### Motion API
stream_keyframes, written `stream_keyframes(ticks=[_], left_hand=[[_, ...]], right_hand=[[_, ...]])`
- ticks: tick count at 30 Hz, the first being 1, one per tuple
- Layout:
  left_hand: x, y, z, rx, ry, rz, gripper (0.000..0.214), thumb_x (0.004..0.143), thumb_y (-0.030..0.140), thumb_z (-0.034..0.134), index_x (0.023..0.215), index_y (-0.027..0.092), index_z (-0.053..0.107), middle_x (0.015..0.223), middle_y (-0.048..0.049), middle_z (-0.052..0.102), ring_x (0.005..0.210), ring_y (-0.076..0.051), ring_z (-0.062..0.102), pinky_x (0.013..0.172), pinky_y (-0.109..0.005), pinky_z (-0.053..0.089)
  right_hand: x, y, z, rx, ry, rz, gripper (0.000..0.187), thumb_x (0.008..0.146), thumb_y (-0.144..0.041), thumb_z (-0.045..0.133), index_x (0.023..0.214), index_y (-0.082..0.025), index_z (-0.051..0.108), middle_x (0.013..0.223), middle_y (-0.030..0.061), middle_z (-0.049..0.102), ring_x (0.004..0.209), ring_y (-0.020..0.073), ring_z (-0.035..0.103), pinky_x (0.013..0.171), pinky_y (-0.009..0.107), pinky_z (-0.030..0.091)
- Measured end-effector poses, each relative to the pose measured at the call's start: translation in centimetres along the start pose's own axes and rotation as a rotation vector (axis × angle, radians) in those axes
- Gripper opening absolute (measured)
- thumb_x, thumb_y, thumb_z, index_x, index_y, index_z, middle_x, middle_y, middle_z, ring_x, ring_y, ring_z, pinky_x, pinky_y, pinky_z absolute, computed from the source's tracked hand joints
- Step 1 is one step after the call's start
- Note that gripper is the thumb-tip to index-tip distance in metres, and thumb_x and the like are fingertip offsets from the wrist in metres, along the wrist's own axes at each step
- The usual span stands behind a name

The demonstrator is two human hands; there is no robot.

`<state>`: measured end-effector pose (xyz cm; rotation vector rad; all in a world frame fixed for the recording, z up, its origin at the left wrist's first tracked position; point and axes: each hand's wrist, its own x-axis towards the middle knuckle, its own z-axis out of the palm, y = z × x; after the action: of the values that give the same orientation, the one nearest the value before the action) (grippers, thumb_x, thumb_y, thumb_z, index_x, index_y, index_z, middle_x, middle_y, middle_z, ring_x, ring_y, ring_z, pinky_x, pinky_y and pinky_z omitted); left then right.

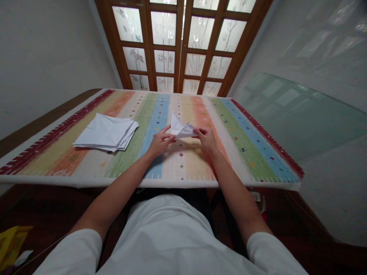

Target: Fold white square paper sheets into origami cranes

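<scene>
Frosted glass doors (pixel 183 46) in a wooden frame, etched with bamboo-like plants, fill the far end of the room, between white walls. Along the right-hand side, a pale green glass pane (pixel 295 114) catches reflections of the door panels. In the middle of the frame, a striped woven cloth (pixel 235 168) in red, yellow, orange, green and blue covers a table, and its near edge runs across the lower part of the view.

Left of centre on the cloth sits a neat stack of folded white paper (pixel 104 132), well apart from the person's hands. A single folded white sheet (pixel 180 129) is held just above the cloth near the centre, with one pointed corner rising toward the doors. The person's left hand (pixel 160 142) grasps the sheet's left side between thumb and fingers, which are gently curved rather than clenched. The right hand (pixel 207 139) pinches the opposite end, its fingertips closed on the paper.

Both forearms reach forward from the sleeves of a white T-shirt (pixel 160 236) at the bottom of the frame. At the lower left, a yellow item (pixel 10 244) lies below the table, too cut off to identify.
</scene>
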<state>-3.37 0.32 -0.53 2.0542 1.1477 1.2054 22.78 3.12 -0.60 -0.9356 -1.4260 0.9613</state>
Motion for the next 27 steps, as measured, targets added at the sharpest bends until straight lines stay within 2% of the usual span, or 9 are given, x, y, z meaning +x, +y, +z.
stream_keyframes(ticks=[2,5,8,12,14,17,20,24,27], left_hand=[[-0.04,0.02,-0.07,-0.022,0.011,0.002,0.040,0.105,0.052,0.070,0.095,0.018,0.088,0.162,-0.0197,0.064,0.152,-0.041,0.060,0.114,-0.059,0.059],[-0.05,-0.09,0.01,-0.071,0.045,-0.020,0.037,0.097,0.055,0.081,0.096,0.019,0.088,0.161,-0.0191,0.064,0.147,-0.042,0.063,0.100,-0.054,0.068],[0.03,-0.38,0.21,-0.113,0.096,-0.026,0.031,0.091,0.051,0.088,0.094,0.020,0.088,0.146,-0.0196,0.074,0.142,-0.041,0.067,0.093,-0.050,0.071],[0.14,-0.80,0.44,-0.181,0.147,-0.033,0.022,0.089,0.038,0.089,0.102,0.020,0.086,0.141,-0.0176,0.076,0.121,-0.031,0.078,0.093,-0.044,0.071],[0.17,-0.94,0.56,-0.218,0.147,-0.044,0.024,0.087,0.033,0.089,0.106,0.020,0.084,0.142,-0.0157,0.075,0.104,-0.024,0.081,0.093,-0.041,0.071],[0.17,-0.94,0.69,-0.239,0.103,-0.047,0.017,0.086,0.030,0.087,0.099,0.019,0.083,0.123,-0.0111,0.081,0.089,-0.018,0.080,0.089,-0.037,0.070],[0.13,-0.74,0.71,-0.202,0.043,-0.007,0.009,0.090,0.027,0.080,0.093,0.019,0.082,0.107,-0.0080,0.082,0.092,-0.019,0.079,0.085,-0.033,0.069],[0.00,-0.46,0.65,-0.113,-0.004,0.049,0.012,0.090,0.018,0.073,0.097,0.020,0.082,0.107,-0.0075,0.082,0.098,-0.020,0.077,0.083,-0.030,0.066],[-0.08,-0.49,0.70,-0.066,-0.033,0.080,0.019,0.090,0.013,0.071,0.105,0.020,0.081,0.109,-0.0077,0.080,0.099,-0.020,0.076,0.083,-0.032,0.066]], right_hand=[[0.05,-0.02,0.00,-0.010,0.020,-0.010,0.066,0.070,-0.089,0.085,0.078,-0.024,0.076,0.086,0.0053,0.073,0.084,0.0229,0.071,0.082,0.044,0.069],[0.03,-0.14,0.04,-0.020,0.033,-0.021,0.059,0.071,-0.081,0.089,0.075,-0.023,0.075,0.106,0.0097,0.079,0.096,0.0254,0.075,0.085,0.041,0.066],[-0.04,-0.19,0.05,-0.023,0.019,0.007,0.047,0.074,-0.067,0.091,0.076,-0.022,0.075,0.121,0.0129,0.081,0.102,0.0260,0.076,0.091,0.041,0.063],[-0.05,-0.02,-0.03,-0.036,-0.024,0.035,0.032,0.073,-0.048,0.090,0.090,-0.024,0.076,0.105,0.0099,0.081,0.092,0.0235,0.075,0.087,0.039,0.062],[-0.02,0.14,-0.08,-0.013,-0.031,0.039,0.037,0.071,-0.043,0.089,0.101,-0.026,0.075,0.100,0.0068,0.079,0.092,0.0232,0.074,0.084,0.037,0.062],[0.00,0.27,-0.11,0.012,-0.072,0.057,0.044,0.071,-0.041,0.087,0.111,-0.029,0.072,0.100,0.0046,0.078,0.091,0.0227,0.074,0.077,0.034,0.061],[-0.09,0.18,-0.04,0.027,-0.148,0.057,0.048,0.073,-0.041,0.088,0.117,-0.030,0.071,0.101,0.0038,0.077,0.092,0.0224,0.073,0.074,0.032,0.060],[-0.38,-0.16,0.22,0.045,-0.229,0.079,0.065,0.072,-0.041,0.092,0.132,-0.030,0.067,0.101,0.0024,0.078,0.088,0.0214,0.073,0.074,0.031,0.060],[-0.60,-0.37,0.52,0.017,-0.270,0.061,0.053,0.073,-0.038,0.091,0.121,-0.026,0.072,0.097,0.0029,0.077,0.086,0.0207,0.072,0.075,0.031,0.060]])
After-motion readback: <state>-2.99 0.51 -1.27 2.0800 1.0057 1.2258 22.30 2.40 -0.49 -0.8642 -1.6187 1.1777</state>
